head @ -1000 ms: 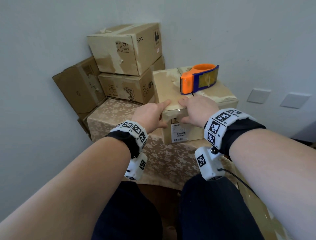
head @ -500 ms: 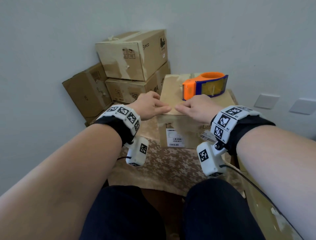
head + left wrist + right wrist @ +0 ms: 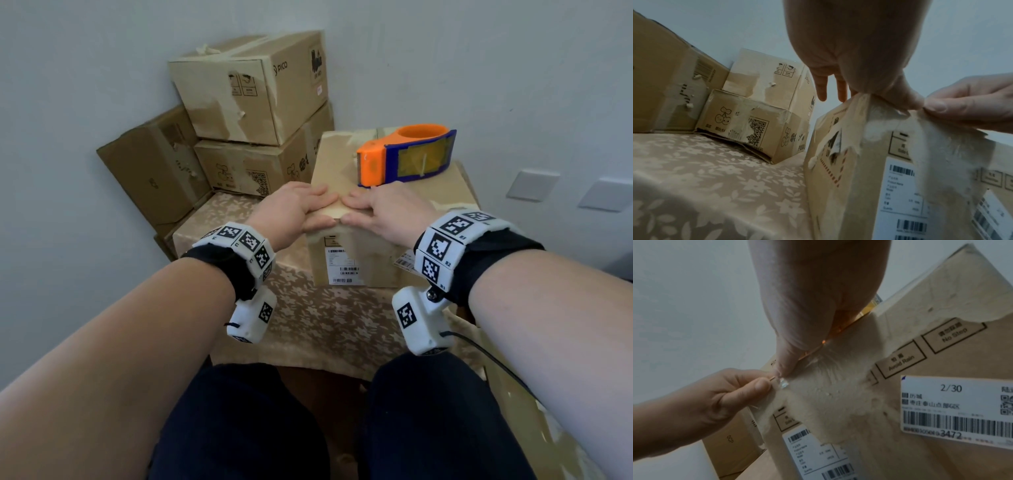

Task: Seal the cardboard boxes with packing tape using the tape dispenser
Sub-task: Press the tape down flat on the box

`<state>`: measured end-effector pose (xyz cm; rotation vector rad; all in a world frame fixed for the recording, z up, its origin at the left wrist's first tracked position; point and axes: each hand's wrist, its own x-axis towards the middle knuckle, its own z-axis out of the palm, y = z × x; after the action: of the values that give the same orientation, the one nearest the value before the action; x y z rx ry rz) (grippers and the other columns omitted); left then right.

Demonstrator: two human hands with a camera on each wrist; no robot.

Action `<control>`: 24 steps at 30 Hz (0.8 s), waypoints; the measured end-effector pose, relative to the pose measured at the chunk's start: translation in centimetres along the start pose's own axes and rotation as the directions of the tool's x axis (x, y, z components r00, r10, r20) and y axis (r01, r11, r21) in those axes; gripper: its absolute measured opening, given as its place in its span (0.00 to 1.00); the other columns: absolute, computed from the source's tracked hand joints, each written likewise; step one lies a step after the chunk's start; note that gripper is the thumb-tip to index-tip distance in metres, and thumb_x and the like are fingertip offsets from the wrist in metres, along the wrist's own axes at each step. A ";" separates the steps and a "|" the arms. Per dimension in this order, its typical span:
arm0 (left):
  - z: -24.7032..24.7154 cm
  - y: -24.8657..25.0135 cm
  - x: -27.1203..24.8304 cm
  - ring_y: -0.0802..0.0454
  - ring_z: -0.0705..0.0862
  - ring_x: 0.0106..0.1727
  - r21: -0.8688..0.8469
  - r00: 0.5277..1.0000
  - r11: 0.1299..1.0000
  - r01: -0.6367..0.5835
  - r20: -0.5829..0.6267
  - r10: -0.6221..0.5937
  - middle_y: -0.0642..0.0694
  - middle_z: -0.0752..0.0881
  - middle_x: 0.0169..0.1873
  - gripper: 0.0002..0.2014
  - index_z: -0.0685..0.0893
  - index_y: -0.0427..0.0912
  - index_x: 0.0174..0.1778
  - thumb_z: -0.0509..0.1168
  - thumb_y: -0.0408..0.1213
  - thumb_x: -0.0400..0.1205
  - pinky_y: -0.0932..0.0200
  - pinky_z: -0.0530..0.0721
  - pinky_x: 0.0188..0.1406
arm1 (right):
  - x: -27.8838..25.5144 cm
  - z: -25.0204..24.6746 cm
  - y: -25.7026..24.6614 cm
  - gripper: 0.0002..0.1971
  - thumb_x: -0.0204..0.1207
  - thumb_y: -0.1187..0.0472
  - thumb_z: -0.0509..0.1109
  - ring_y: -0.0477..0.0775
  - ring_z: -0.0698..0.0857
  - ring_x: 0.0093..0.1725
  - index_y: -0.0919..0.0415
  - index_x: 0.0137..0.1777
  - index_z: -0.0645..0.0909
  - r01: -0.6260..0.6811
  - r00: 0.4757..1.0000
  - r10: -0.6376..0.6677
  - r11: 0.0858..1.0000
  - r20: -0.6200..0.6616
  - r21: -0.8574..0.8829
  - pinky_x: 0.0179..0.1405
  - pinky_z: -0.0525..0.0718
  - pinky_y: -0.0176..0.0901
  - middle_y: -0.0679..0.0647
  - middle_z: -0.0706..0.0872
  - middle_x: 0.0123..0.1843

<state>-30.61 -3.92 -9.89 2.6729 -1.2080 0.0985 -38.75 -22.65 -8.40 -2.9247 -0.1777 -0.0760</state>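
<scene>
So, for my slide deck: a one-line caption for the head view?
Both hands press on the near top edge of a cardboard box; the tape dispenser sits on top.

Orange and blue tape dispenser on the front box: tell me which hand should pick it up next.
Right, probably. The orange and blue tape dispenser sits on the cardboard box just beyond the right hand. The left hand lies farther away and could go on pressing the top down.

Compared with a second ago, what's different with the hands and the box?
Little. Both hands stay at the near top edge of the box: the left hand and the right hand have closed in until their fingertips almost meet, fingers flat on top, thumbs on the front. The tape dispenser still rests untouched on the box; the stacked boxes are unmoved.
</scene>
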 end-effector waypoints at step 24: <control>-3.1 3.3 1.2 0.44 0.66 0.79 0.237 0.950 0.963 0.128 0.250 -0.187 0.44 0.70 0.77 0.37 0.68 0.45 0.79 0.58 0.65 0.78 0.49 0.70 0.72 | -4.9 -2.4 5.6 0.24 0.83 0.38 0.55 0.58 0.76 0.73 0.45 0.73 0.77 -0.182 0.982 0.183 0.983 -0.043 0.019 0.73 0.73 0.57 0.51 0.74 0.78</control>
<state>-32.18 -6.25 -6.17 3.0460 -1.1026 -0.1758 -43.02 -29.13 -7.52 -2.9057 0.0968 -0.1099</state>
